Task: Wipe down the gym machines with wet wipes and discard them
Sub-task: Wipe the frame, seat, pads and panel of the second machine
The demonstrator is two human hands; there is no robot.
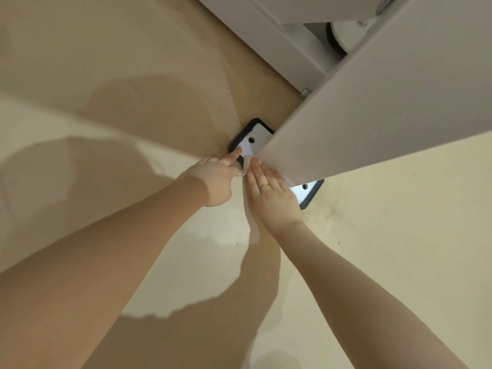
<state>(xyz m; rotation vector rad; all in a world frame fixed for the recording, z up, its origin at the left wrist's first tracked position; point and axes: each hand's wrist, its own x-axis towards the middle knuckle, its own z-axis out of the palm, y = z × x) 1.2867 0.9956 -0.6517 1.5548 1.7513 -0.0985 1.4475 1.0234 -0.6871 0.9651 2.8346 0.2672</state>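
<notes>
A pale grey upright post of the gym machine stands on a white base plate with bolt holes and a black rubber edge, set on the floor. My right hand lies flat with straight fingers and presses a white wet wipe against the foot of the post; a strip of the wipe hangs down past my wrist. My left hand is beside it, with one extended finger touching the base plate and the other fingers curled. Whether the left hand also pinches the wipe's edge is hidden.
Beige floor lies all around, with shadows of my arms across it. Behind the post, more grey frame bars of the machine and a dark round part run toward the upper right. The plate's other end sticks out right of my right hand.
</notes>
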